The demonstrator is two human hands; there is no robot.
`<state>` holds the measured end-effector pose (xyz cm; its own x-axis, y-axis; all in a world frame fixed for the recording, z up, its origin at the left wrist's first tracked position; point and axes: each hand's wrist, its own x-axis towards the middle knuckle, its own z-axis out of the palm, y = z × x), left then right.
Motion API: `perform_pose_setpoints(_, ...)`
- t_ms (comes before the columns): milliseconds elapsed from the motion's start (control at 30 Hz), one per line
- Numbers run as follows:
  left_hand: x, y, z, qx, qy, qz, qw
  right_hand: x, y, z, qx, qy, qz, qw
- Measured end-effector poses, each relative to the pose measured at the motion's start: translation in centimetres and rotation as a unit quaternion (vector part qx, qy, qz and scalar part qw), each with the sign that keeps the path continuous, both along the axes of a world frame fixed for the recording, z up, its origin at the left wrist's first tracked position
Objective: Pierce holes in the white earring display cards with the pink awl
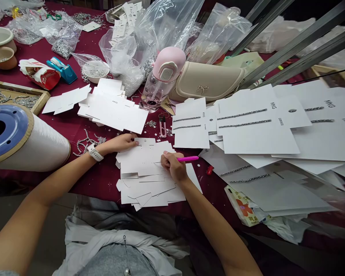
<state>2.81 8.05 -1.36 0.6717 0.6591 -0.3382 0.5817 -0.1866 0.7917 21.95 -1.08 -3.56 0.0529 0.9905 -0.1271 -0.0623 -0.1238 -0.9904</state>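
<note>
A white card (140, 168) printed MNG lies on an uneven pile of similar cards (152, 188) in front of me. My left hand (128, 142) pinches its upper left corner, fingers closed on the edge. Near the card's right side my right hand (174, 165) is closed around a slim pink-handled awl (188, 158); its thin tip points left over the card. Small dark dots in pairs show on the card's face. Beyond the pile lie pink thread snips (162, 126) and small metal bits (151, 124).
To the right, cards carrying paired silver chains (244, 119) overlap. Another stack of blank cards (112, 111) lies farther back. A large white spool (40, 138) stands left. A pink-lidded bottle (168, 69), a beige bag (208, 80) and plastic bags (166, 27) fill the back.
</note>
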Motion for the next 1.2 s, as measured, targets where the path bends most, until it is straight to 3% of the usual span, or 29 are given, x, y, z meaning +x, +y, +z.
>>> perform_pose_setpoints(133,0.0,0.0,-0.1,0.003,-0.001,0.0,1.0,0.3,0.2,0.3,0.007,0.025,-0.015,1.0)
perform_pose_setpoints(367,0.0,-0.1,0.3,0.009,0.011,0.006,1.0,1.3,0.9,1.2,0.036,0.145,-0.123,0.981)
perform_pose_setpoints(467,0.2,-0.6,0.2,0.055,0.025,0.014,0.998,1.4,1.0,1.3,0.042,0.148,-0.141,0.978)
perform_pose_setpoints(567,0.5,-1.7,-0.1,0.154,0.005,0.046,0.987,1.4,1.1,1.3,0.035,0.152,-0.151,0.976)
perform_pose_setpoints(700,0.8,-3.3,-0.5,0.346,0.02,0.035,0.937,1.3,1.2,1.2,0.026,0.151,-0.151,0.977)
perform_pose_setpoints(833,0.7,-3.8,0.0,0.56,0.079,-0.015,0.825,1.4,1.3,1.3,0.034,0.155,-0.148,0.976)
perform_pose_setpoints(933,0.0,-3.0,0.8,0.645,0.085,0.025,0.759,1.5,1.3,1.3,0.04,0.164,-0.152,0.974)
perform_pose_setpoints(1000,-0.6,-2.1,1.2,0.648,0.103,0.084,0.749,1.5,1.3,1.3,0.034,0.167,-0.149,0.974)
perform_pose_setpoints(1067,-1.3,-1.1,1.3,0.63,0.126,0.093,0.761,1.5,1.4,1.1,0.028,0.166,-0.14,0.976)
perform_pose_setpoints(1200,-2.3,0.1,1.1,0.609,0.149,-0.019,0.779,1.3,1.4,0.9,0.031,0.158,-0.129,0.979)
